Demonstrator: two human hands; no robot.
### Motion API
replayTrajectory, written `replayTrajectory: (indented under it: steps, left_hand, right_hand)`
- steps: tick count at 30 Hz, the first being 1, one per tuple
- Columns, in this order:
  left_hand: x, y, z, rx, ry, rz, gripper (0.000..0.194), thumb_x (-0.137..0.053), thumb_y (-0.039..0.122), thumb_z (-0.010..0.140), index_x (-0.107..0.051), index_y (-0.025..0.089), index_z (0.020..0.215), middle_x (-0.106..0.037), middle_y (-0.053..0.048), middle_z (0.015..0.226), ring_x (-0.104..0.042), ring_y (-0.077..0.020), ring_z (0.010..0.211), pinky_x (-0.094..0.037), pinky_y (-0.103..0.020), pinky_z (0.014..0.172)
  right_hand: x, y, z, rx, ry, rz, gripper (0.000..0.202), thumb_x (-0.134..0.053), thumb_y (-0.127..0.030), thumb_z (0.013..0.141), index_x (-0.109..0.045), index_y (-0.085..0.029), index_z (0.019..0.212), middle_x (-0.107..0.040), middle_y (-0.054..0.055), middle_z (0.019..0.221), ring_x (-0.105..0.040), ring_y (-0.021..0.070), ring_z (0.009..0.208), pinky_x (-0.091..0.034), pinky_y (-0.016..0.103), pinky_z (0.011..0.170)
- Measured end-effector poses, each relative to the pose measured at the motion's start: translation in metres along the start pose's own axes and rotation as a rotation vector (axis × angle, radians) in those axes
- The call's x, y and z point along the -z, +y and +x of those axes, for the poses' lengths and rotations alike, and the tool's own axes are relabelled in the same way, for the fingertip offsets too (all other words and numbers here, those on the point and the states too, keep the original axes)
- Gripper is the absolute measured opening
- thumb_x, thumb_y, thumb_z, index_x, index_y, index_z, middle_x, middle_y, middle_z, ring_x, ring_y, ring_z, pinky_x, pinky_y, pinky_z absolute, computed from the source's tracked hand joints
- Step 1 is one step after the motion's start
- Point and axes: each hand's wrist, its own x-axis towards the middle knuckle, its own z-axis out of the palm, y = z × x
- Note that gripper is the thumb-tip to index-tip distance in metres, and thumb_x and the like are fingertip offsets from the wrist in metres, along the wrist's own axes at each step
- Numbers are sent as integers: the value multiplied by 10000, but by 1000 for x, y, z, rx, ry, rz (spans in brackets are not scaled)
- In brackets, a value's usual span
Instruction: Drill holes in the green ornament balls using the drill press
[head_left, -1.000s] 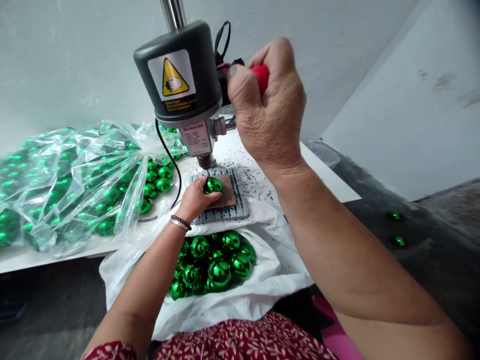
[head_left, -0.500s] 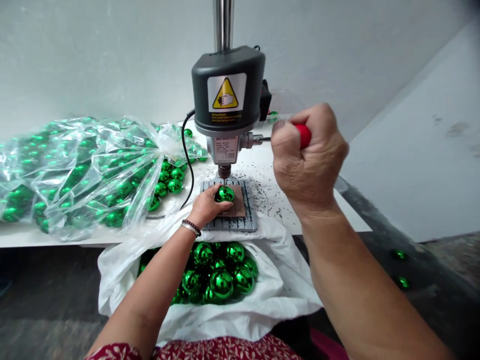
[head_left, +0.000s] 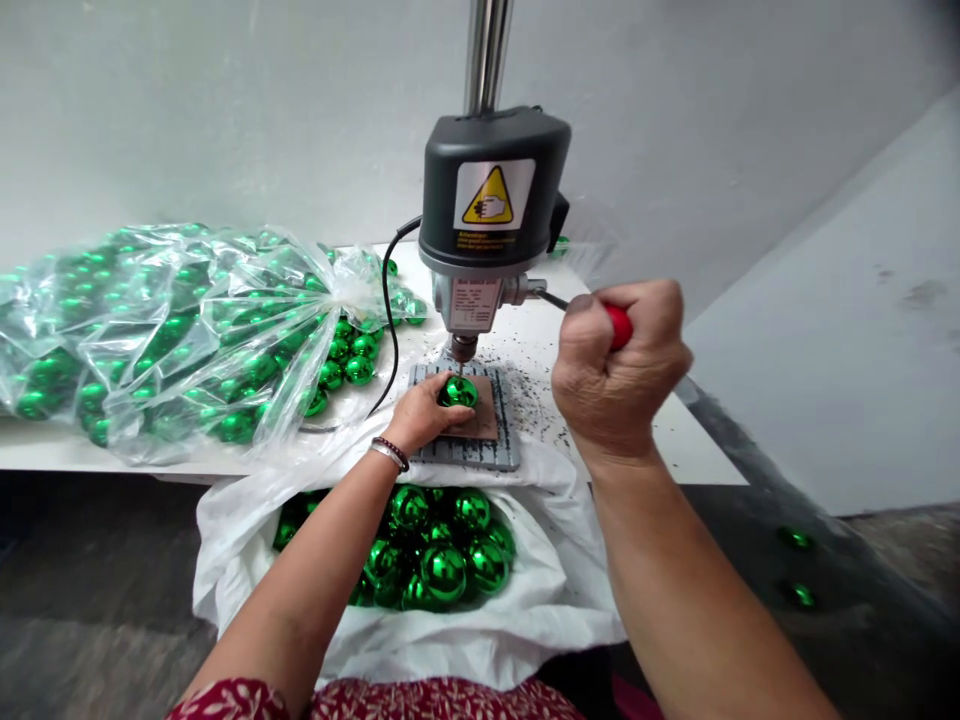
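Note:
A small bench drill (head_left: 491,215) stands on the white table (head_left: 697,450). My left hand (head_left: 422,413) holds a shiny green ball (head_left: 458,391) on a brown pad atop the drill's grey base plate (head_left: 504,455), directly under the chuck. The drill bit touches the top of the ball. My right hand (head_left: 616,372) is closed around the red-knobbed feed lever (head_left: 619,325), pulled down to the right of the drill head.
A clear plastic bag (head_left: 165,335) full of green balls lies on the table's left. A white bag (head_left: 525,610) with several green balls sits in my lap below the table edge. Dark drilling dust is scattered right of the base plate. Two stray balls (head_left: 796,565) lie on the floor at right.
My right hand has pulled the lever downward, and the drill head has come down onto the ball. The view has shifted, so the drill sits further right in the picture.

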Motion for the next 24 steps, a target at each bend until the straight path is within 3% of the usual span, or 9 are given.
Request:
replayTrajectory:
  steps: [4,13,17,19,24]
  left_hand:
    - [-1,-1,0,-18,-1,-24,531,-798,351,701,-692,244,1210,-724,-13,1055,-664,-213,1013,-514,-308,944]
    - [3,5,-7,-10,16,-24,570,-795,347,696,-675,244,1243,-721,-14,1102,-664,-225,1037,-505,-319,949]
    - [1,6,-6,-16,21,-80,552,-802,317,684,-682,223,1214,-724,-19,1089,-661,-224,1034,-503,-316,949]
    - [3,5,-9,-45,9,-128,555,-801,291,678,-675,209,1212,-724,-14,1068,-657,-215,1012,-505,-312,935]
    - [29,-6,-39,-157,-146,-243,578,-808,251,662,-676,185,1221,-727,-42,1093,-649,-208,991,-505,-309,910]
  right_hand:
    - [-2,2,-6,36,46,27,185,-459,-344,913,-494,-199,802,-498,-14,675,-457,66,585,-401,218,579]
    - [-4,10,-31,116,97,73,143,-511,-274,883,-508,-171,783,-526,-25,633,-462,53,541,-368,192,529]
    - [-10,3,5,93,128,131,211,-507,-343,884,-484,-171,764,-497,-26,635,-428,53,547,-348,197,530]
    - [-14,-3,30,19,73,150,248,-499,-379,881,-464,-173,748,-436,-33,618,-369,53,545,-317,206,524]
    - [-18,-13,61,-142,-18,105,195,-561,-278,852,-453,-165,735,-413,-44,632,-327,47,593,-326,214,590]
